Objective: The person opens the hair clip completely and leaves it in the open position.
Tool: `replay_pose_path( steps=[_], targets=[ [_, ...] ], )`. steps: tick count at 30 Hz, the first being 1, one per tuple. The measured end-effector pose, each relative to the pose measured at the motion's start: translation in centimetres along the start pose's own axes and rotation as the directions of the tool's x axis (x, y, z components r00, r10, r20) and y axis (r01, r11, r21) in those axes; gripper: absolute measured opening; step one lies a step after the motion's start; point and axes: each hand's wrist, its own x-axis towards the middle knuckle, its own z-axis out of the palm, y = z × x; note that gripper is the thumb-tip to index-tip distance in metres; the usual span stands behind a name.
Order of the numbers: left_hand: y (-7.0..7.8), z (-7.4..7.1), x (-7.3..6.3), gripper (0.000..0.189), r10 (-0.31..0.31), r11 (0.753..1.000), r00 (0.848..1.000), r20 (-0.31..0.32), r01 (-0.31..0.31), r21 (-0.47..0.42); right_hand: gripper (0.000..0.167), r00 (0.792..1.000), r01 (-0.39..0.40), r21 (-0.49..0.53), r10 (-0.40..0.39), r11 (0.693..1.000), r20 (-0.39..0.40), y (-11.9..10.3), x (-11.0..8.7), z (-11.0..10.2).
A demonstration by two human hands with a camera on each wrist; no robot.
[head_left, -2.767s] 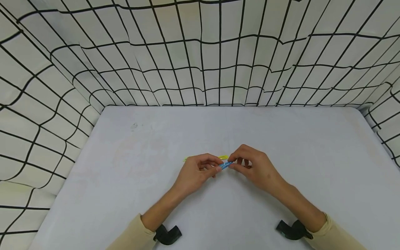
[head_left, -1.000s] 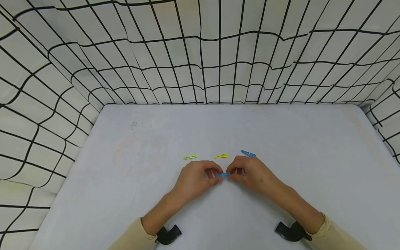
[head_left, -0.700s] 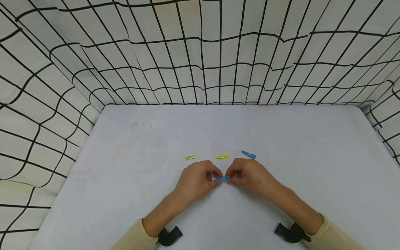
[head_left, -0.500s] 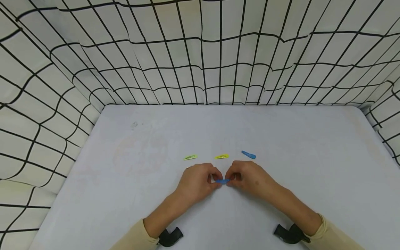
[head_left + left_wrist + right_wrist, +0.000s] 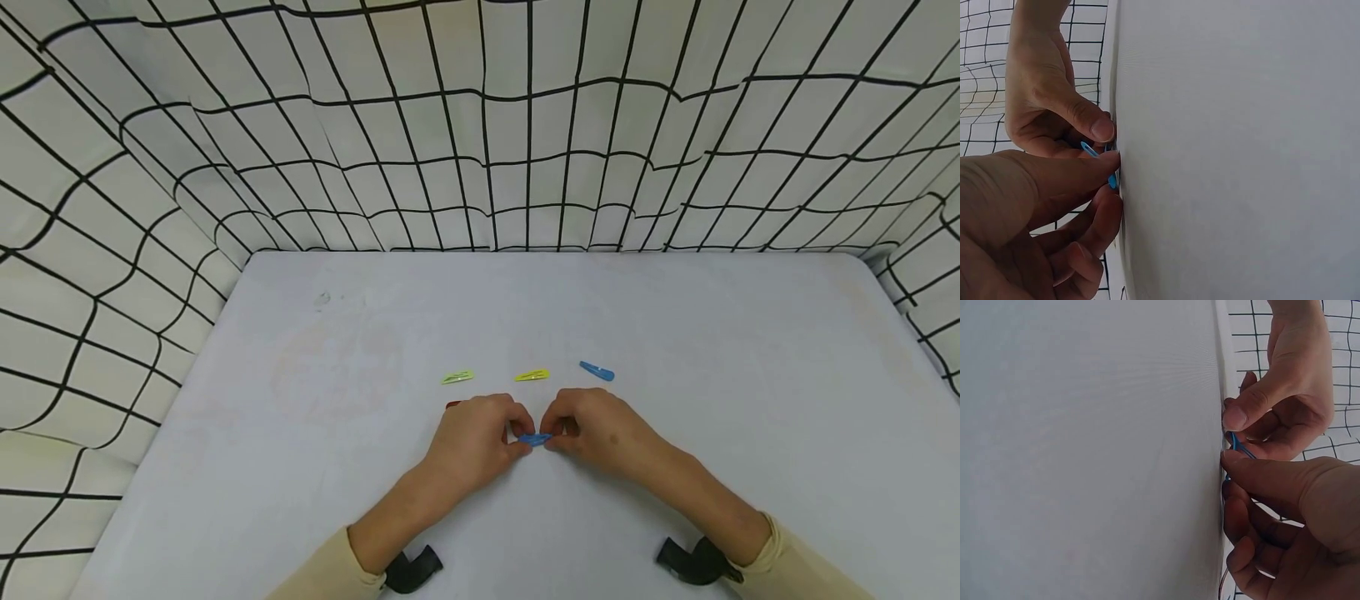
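Observation:
A blue snap hair clip [image 5: 536,439] is held between both hands, low over the white table. My left hand [image 5: 474,435] pinches its left end between thumb and fingers. At the other end, the thumb and fingertips of my right hand [image 5: 596,427] pinch it. The left wrist view shows the blue clip [image 5: 1089,149] with its parts spread apart; fingertips hide its middle. Beyond the hands lie a light green hair clip [image 5: 457,377], a yellow hair clip [image 5: 532,375] and another blue hair clip [image 5: 597,371], in a loose row.
A small red piece [image 5: 453,404] peeks out behind the left hand's knuckles. The white table [image 5: 360,333] is bordered by a black grid net [image 5: 525,167] over pale walls. Black curved devices [image 5: 412,570] sit at both wrists.
Both hands have drawn nearer the person with the held clip, uncovering the green clip and the other blue clip on the table. In the last half second they have barely moved.

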Motion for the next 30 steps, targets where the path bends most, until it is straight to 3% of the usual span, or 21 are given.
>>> replay_pose_path(
  steps=[16,22,26,30],
  targets=[
    [-0.5,0.0,0.1,0.015,-0.03,1.0,0.999,0.017,0.03,0.0,0.015,0.999,-0.028,-0.038,0.029,0.999,0.027,-0.1,0.2,-0.4],
    [-0.6,-0.6,0.2,0.018,-0.05,0.997,0.999,0.018,0.051,-0.057,0.015,0.997,-0.077,0.012,0.077,0.997,-0.008,0.2,0.3,-1.3],
    [-0.5,-1.1,0.4,0.014,-0.06,0.994,0.998,-0.027,0.057,-0.088,0.012,0.995,-0.076,0.022,0.078,0.997,-0.063,0.3,0.6,-1.7],
    [-0.4,-1.4,0.8,0.009,-0.04,0.998,0.993,-0.107,0.034,-0.058,0.01,0.991,-0.081,0.018,0.082,0.997,-0.109,0.4,1.0,-2.1]
  ],
)
